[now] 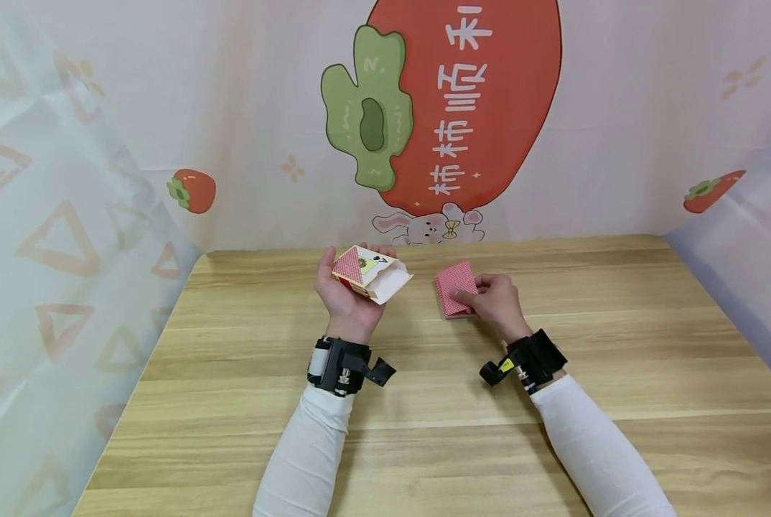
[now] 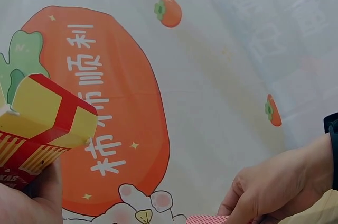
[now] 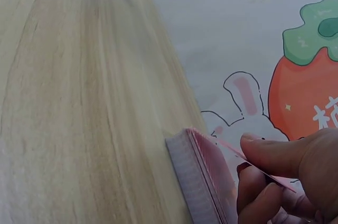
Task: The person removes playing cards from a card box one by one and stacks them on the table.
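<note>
My left hand (image 1: 353,309) holds a playing-card box (image 1: 366,269) above the table, palm up. An ace shows on the box's upper face, and its flap hangs open toward the right. In the left wrist view the card box (image 2: 47,113) is red and yellow, the thumb along its lower side. To its right, a deck of red-backed playing cards (image 3: 193,176) lies on the table. Between thumb and fingers, my right hand (image 1: 498,305) pinches a playing card (image 1: 458,283) at the top of this deck. The right wrist view shows that card tilted up from the stack.
Both hands work near the back of the wooden table (image 1: 424,438). Behind it hangs a pale cloth (image 1: 256,129) printed with a large persimmon and a rabbit; patterned cloth also stands at the left and right sides. Each wrist wears a black camera strap.
</note>
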Motion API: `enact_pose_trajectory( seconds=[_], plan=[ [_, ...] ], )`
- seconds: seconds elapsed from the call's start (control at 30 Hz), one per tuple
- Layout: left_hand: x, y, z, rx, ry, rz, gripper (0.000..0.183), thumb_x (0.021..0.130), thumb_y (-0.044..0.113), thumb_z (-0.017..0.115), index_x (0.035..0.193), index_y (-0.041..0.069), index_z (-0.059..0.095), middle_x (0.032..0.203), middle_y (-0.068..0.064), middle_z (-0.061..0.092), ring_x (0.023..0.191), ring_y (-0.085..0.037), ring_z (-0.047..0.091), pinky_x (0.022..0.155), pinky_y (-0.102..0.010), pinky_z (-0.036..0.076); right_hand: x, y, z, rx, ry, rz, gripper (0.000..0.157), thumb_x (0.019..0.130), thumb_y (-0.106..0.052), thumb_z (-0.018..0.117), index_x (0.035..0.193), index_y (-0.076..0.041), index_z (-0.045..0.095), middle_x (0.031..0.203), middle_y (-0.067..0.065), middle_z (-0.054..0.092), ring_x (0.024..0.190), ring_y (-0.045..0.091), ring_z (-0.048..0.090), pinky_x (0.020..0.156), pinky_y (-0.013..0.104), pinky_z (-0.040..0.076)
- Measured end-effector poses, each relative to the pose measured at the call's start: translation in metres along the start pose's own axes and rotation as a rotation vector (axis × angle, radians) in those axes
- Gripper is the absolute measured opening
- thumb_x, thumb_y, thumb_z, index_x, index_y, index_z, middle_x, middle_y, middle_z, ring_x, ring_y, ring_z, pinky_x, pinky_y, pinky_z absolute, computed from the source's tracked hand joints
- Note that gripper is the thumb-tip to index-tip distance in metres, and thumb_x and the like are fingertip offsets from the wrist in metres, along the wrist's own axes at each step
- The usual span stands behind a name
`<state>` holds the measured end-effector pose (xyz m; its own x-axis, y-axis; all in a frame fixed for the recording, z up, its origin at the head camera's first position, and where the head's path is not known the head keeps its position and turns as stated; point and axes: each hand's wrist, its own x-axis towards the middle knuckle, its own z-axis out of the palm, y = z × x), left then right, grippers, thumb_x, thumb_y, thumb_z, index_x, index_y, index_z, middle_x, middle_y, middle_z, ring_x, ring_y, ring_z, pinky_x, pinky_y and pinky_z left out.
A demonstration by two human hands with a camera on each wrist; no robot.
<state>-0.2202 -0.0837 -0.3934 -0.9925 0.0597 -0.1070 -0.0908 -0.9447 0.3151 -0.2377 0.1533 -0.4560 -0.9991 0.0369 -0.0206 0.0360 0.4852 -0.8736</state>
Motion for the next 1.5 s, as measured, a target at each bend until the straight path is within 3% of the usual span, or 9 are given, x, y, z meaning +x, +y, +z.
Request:
enact_pose_trajectory(
  seconds=[0.3,0.6,1.03,1.5],
  plan=[
    [0.0011,-0.0006,0.0000,-0.029,-0.014,-0.020,0.045,0.098,0.051,0.038,0.109,0.008,0.048,0.099,-0.015,0.062,0.094,-0.032,0.065,0.083,-0.042,0.054,-0.0008,-0.0003,0.0022,-0.145,0.059,-0.038,0.030,0.083,-0.024,0.083,0.091,0.003,0.072,0.078,0.008,0.066,0.072,0.020,0.053,0.059,0.029,0.039],
    [0.0007,-0.0006,0.0008,-0.044,-0.010,-0.030,0.045,0.097,0.050,0.040,0.109,0.007,0.048,0.098,-0.014,0.061,0.094,-0.031,0.064,0.082,-0.042,0.054,-0.0017,-0.0006,0.0042,-0.249,0.105,-0.061,0.034,0.081,-0.030,0.085,0.090,0.001,0.071,0.075,0.009,0.066,0.071,0.023,0.056,0.059,0.031,0.038],
    [0.0009,-0.0001,0.0016,-0.053,-0.001,-0.032,0.045,0.097,0.050,0.040,0.111,0.007,0.048,0.099,-0.014,0.060,0.093,-0.031,0.065,0.082,-0.042,0.055,-0.0022,0.0008,0.0039,-0.296,0.138,-0.037,0.044,0.078,-0.035,0.087,0.094,0.002,0.070,0.079,0.013,0.067,0.075,0.027,0.058,0.060,0.033,0.038],
    [-0.0004,-0.0006,0.0019,-0.041,-0.010,-0.027,0.046,0.098,0.051,0.040,0.112,0.008,0.047,0.102,-0.014,0.059,0.096,-0.031,0.064,0.085,-0.043,0.054,-0.0028,0.0002,0.0029,-0.317,0.153,0.019,0.055,0.076,-0.038,0.088,0.103,0.001,0.059,0.093,0.020,0.065,0.088,0.035,0.060,0.066,0.037,0.039]
  ],
)
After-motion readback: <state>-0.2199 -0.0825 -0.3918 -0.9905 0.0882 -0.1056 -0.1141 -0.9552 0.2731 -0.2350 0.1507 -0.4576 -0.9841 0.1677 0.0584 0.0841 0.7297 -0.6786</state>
